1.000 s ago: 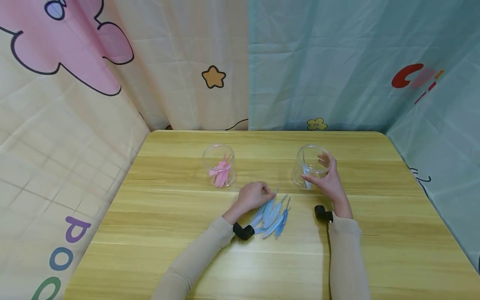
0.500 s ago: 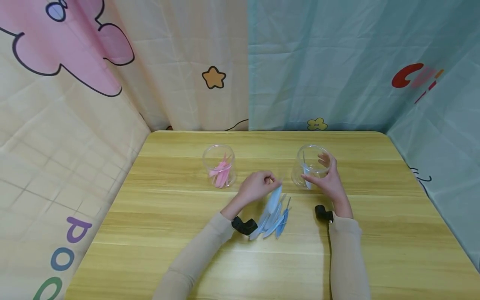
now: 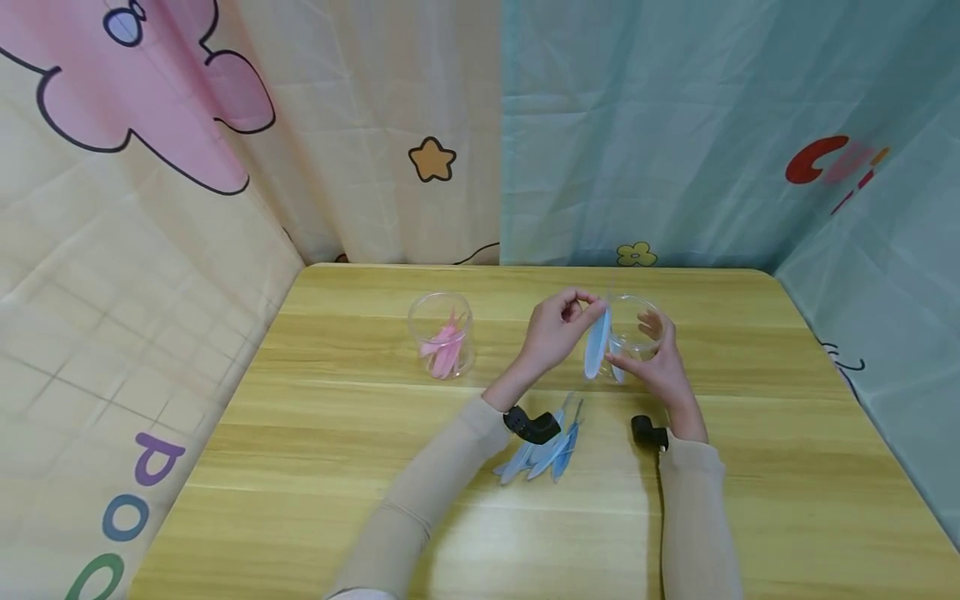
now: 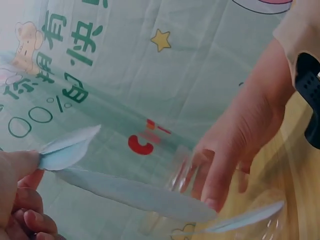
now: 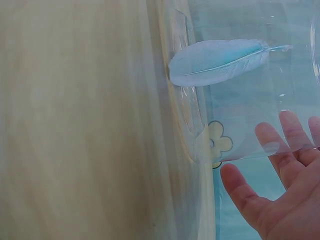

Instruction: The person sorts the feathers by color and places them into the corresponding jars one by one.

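My left hand (image 3: 558,327) pinches a pale blue feather (image 3: 597,343) by its quill end, vane hanging down, at the left side of a clear cup (image 3: 632,332). Two vane pieces show by those fingers in the left wrist view; whether they are separate feathers I cannot tell. My right hand (image 3: 663,365) holds the cup around its right side, thumb toward me and fingers behind. Inside the cup leans another blue feather (image 5: 217,62). Several blue feathers (image 3: 538,454) lie in a loose pile on the table, below the left wrist.
A second clear cup (image 3: 467,354) holding several pink feathers (image 3: 447,352) stands to the left. The wooden table (image 3: 780,467) is bounded by printed curtains (image 3: 637,125) at the back and sides. Each wrist wears a black camera (image 3: 534,425).
My left hand has lifted a blue feather from the pile and carried it up and right to the cup. The right hand has kept its place on the cup.
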The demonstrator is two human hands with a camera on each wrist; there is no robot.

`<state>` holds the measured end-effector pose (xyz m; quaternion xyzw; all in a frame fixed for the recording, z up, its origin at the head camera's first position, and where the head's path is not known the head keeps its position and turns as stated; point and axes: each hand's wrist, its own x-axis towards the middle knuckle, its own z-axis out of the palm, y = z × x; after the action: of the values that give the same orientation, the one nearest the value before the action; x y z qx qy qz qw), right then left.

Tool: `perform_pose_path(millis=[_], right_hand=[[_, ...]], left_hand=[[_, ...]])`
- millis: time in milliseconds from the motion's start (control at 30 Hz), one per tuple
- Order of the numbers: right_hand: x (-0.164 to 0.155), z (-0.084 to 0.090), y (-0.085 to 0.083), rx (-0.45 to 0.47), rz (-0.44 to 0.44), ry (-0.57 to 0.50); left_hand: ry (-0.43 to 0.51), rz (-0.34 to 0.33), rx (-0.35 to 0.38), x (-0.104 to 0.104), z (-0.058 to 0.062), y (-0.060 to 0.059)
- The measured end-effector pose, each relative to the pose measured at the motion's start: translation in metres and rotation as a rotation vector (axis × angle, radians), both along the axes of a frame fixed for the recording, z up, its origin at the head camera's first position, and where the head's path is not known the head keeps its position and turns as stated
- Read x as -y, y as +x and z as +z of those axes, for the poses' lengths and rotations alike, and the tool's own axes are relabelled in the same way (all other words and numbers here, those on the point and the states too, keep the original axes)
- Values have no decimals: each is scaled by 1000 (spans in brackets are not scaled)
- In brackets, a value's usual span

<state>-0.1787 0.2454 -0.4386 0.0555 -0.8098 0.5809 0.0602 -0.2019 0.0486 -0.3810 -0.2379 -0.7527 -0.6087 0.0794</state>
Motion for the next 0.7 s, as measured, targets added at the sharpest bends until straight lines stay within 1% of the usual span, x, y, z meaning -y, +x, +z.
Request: perform_pose_path(millis=[167, 233, 300, 400, 467, 600, 700], right_hand=[[0, 1, 0, -6, -3, 6], [0, 2, 0, 8, -12, 10], [0, 1, 0, 29, -20, 12], [-1, -3, -2, 45, -20, -5], [-4, -10, -5, 48, -19, -11], [-9, -25, -13, 26, -23, 0], [-11, -30, -15, 9, -29, 3]], left_hand=[[246, -17, -41, -19, 11, -9], [315, -18, -52, -26, 13, -13], [361, -16, -57, -33, 14, -17], [401, -9, -51, -41, 14, -22], [418, -8, -46, -46, 13, -23], [436, -1, -65, -50, 17, -17], [427, 13, -81, -50, 19, -11]])
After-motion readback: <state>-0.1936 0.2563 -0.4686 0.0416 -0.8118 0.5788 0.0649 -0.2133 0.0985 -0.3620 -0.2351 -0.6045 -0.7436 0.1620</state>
